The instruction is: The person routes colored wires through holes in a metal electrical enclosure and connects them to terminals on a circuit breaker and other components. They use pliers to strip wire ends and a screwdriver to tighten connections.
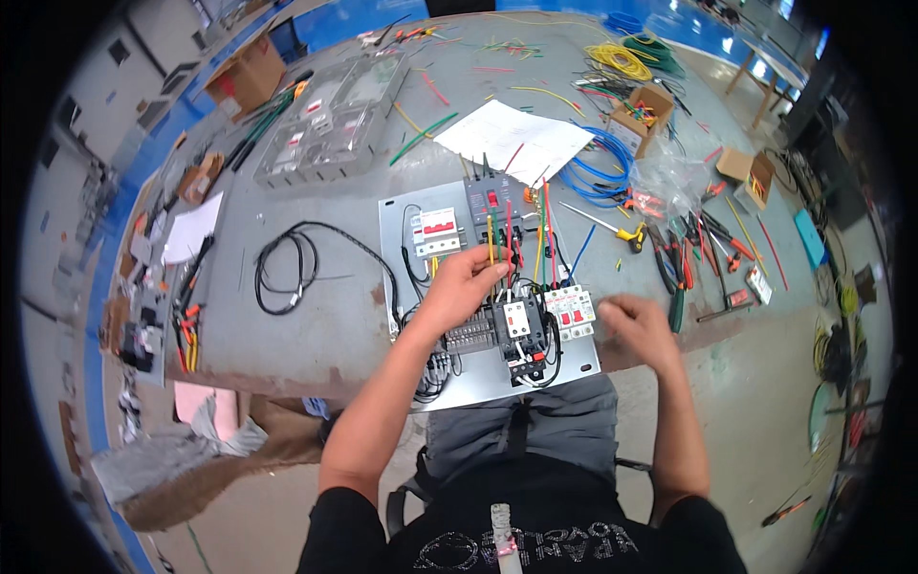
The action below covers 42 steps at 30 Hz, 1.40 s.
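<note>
A metal mounting plate point(564, 366) carrying electrical parts lies at the table's near edge. My left hand point(459, 287) reaches over its middle, thumb and forefinger closed on a yellow wire point(491, 234) that stands up among red and green ones. Just below sits a black-and-white contactor point(517, 320), with a grey terminal block point(469, 335) to its left. My right hand point(636, 327) is curled beside the small white circuit breakers point(571, 311), off the plate's right edge; whatever its fingers hold is hidden. A larger white breaker point(437, 230) and a dark moulded-case breaker point(490, 196) occupy the far part.
Paper sheets point(512, 139) and a blue wire coil point(602, 172) lie beyond the plate. A screwdriver point(612, 227) and several pliers point(674, 263) are to the right. On the left are a black cable loop point(287, 268) and clear plastic cases point(330, 120).
</note>
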Each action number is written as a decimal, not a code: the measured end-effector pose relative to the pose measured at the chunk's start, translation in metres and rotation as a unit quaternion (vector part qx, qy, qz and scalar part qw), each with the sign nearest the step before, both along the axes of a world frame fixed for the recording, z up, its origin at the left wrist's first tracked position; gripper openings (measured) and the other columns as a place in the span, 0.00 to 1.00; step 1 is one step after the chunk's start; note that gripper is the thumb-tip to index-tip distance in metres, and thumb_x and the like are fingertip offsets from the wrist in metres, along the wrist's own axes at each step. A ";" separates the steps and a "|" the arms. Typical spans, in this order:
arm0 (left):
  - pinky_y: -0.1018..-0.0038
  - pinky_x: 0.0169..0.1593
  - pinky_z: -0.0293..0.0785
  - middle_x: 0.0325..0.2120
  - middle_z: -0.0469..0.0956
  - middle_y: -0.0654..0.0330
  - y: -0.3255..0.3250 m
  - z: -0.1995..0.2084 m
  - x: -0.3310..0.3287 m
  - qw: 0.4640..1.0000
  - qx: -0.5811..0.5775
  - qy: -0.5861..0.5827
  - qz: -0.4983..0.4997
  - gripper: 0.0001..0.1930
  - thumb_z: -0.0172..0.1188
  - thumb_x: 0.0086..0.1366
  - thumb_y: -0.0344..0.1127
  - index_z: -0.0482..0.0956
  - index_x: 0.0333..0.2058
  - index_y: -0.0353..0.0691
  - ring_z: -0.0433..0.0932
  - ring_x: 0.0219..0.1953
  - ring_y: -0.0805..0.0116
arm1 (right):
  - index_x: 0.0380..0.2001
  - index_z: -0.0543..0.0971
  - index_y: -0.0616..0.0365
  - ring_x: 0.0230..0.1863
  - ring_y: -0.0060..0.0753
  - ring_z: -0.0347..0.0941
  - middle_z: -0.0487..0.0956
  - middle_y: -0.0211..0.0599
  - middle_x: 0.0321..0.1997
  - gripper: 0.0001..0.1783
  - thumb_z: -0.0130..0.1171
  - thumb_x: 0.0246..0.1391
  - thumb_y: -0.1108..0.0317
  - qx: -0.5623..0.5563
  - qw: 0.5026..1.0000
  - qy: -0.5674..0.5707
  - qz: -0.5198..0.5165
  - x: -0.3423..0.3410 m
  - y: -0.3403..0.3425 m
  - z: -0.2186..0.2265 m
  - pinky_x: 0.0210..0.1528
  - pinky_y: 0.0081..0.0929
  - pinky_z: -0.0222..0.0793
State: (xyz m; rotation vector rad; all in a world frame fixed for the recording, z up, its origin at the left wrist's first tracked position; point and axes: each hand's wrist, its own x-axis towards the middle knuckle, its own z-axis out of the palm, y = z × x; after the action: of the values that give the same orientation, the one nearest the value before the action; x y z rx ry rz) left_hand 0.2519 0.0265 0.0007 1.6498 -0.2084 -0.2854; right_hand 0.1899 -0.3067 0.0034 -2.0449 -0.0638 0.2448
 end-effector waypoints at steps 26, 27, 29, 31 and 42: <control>0.67 0.58 0.80 0.48 0.88 0.51 0.068 0.028 0.132 0.950 0.253 -0.165 0.079 0.25 0.71 0.70 0.41 0.82 0.59 0.30 0.86 0.51 0.64 | 0.57 0.84 0.67 0.33 0.21 0.80 0.85 0.34 0.32 0.26 0.73 0.61 0.61 0.084 0.983 -0.149 0.066 0.210 0.094 0.013 0.37 0.24 0.76; 0.67 0.57 0.80 0.47 0.88 0.52 0.056 0.025 0.141 0.951 0.262 -0.154 0.059 0.25 0.71 0.70 0.41 0.83 0.59 0.31 0.86 0.50 0.65 | 0.58 0.84 0.67 0.33 0.21 0.80 0.85 0.33 0.32 0.27 0.74 0.60 0.62 0.090 0.984 -0.133 0.080 0.223 0.106 0.012 0.37 0.24 0.75; 0.67 0.55 0.80 0.45 0.89 0.54 0.044 0.023 0.157 0.955 0.263 -0.133 0.025 0.22 0.71 0.69 0.41 0.85 0.56 0.33 0.85 0.47 0.67 | 0.58 0.84 0.66 0.32 0.21 0.79 0.85 0.34 0.32 0.28 0.75 0.59 0.63 0.096 0.980 -0.131 0.115 0.238 0.125 0.012 0.37 0.24 0.75; 0.68 0.52 0.80 0.42 0.89 0.57 0.041 0.022 0.172 0.963 0.244 -0.112 -0.003 0.19 0.71 0.70 0.42 0.88 0.52 0.35 0.84 0.44 0.69 | 0.58 0.84 0.66 0.31 0.21 0.77 0.86 0.34 0.32 0.28 0.76 0.57 0.63 0.096 0.970 -0.158 0.157 0.246 0.143 0.014 0.36 0.25 0.74; 0.75 0.51 0.77 0.41 0.89 0.66 0.037 -0.016 0.226 0.998 0.055 0.025 -0.008 0.13 0.71 0.70 0.37 0.91 0.49 0.39 0.81 0.43 0.79 | 0.30 0.85 0.60 0.22 0.17 0.71 0.79 0.27 0.22 0.14 0.72 0.61 0.60 0.089 0.985 -0.098 0.110 0.306 0.168 0.022 0.24 0.23 0.67</control>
State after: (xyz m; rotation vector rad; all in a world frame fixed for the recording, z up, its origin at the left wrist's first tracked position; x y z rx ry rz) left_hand 0.4774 0.0636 -0.0148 1.7482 -0.1709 -0.3561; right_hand 0.4954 -0.1384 0.0251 -1.8773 -0.4212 0.1673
